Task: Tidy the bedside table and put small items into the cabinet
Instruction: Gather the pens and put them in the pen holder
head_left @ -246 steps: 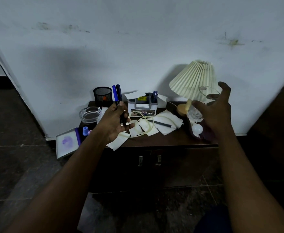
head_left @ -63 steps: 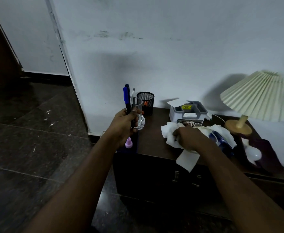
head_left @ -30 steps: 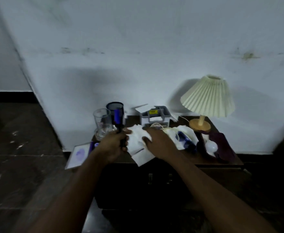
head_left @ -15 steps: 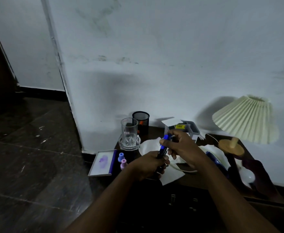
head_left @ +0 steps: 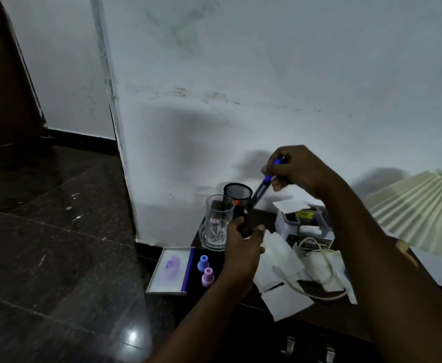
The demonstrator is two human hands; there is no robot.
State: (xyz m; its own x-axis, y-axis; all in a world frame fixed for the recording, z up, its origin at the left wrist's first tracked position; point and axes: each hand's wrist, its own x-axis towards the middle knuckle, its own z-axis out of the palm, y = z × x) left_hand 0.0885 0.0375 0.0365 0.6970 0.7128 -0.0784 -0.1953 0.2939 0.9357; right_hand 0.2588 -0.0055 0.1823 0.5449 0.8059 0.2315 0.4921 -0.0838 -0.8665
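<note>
My right hand (head_left: 297, 170) grips a blue pen (head_left: 261, 188) by its upper end, raised over the dark bedside table (head_left: 330, 314); the pen slants down toward the black mesh pen cup (head_left: 237, 195). My left hand (head_left: 243, 248) is lower, in front of the cup, with its fingers curled round a dark pen-like item (head_left: 246, 224) that I cannot make out clearly. White paper slips (head_left: 280, 260) and a pale looped cord (head_left: 316, 281) lie on the tabletop beside my left hand.
A clear glass (head_left: 218, 221) stands left of the mesh cup. A blue and a pink stopper (head_left: 206, 269) and a white-and-purple tray (head_left: 171, 269) sit at the left edge. A grey box (head_left: 306, 226) and a pleated lamp shade (head_left: 421, 210) stand right. Cabinet handles (head_left: 309, 349) show below.
My right hand has pulled the blue pen out of my left hand's bundle and lifted it up over the mesh cup. My left hand stays low, holding the rest.
</note>
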